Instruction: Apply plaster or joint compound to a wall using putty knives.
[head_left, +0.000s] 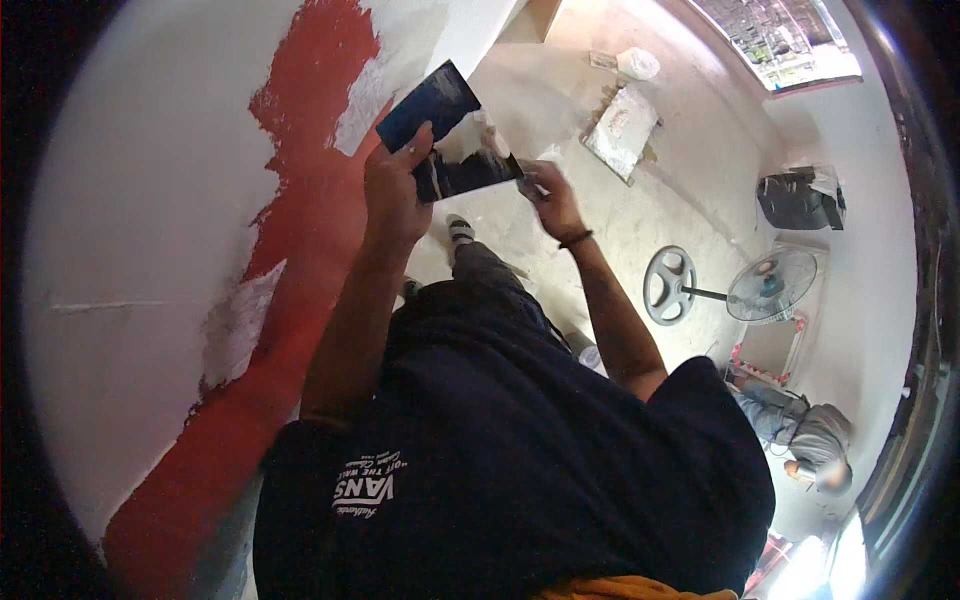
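Note:
My left hand is closed on a dark blue rectangular putty blade, its thumb pressed over the lower edge. Just below it is a second dark putty blade, smeared with pale paste. At that blade's right corner, my right hand closes with bent fingers. The two blades sit close together or overlap; I cannot tell whether they touch. To the left stands a wall, white with a broad red band, and rough pale paste covers part of the band's edge.
A pedestal fan lies on its side with its round base towards me. A paste-covered board and a white bag lie on the floor. A black box-like object is by the far wall. Another person crouches at the right.

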